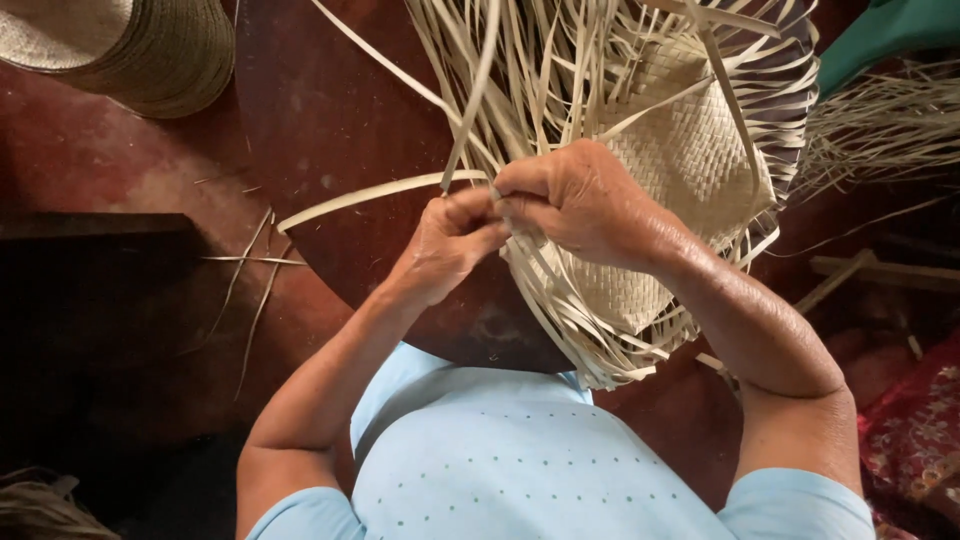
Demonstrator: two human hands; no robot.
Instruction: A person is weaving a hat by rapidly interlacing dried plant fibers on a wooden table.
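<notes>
A half-woven piece of pale straw (690,150) lies on a round dark wooden board (320,130), with many loose strips fanning out from its edges. My left hand (450,240) pinches a flat straw strip (370,195) that runs out to the left. My right hand (580,200) rests over the woven edge, its fingers closed on strips right beside my left hand. The fingertips of both hands meet at the weave's near-left edge.
A stack of finished woven hats (130,45) sits at the top left on the red floor. Loose straw strips (250,270) lie on the floor at left. A bundle of straw (880,125) and a green cloth (890,30) are at the upper right.
</notes>
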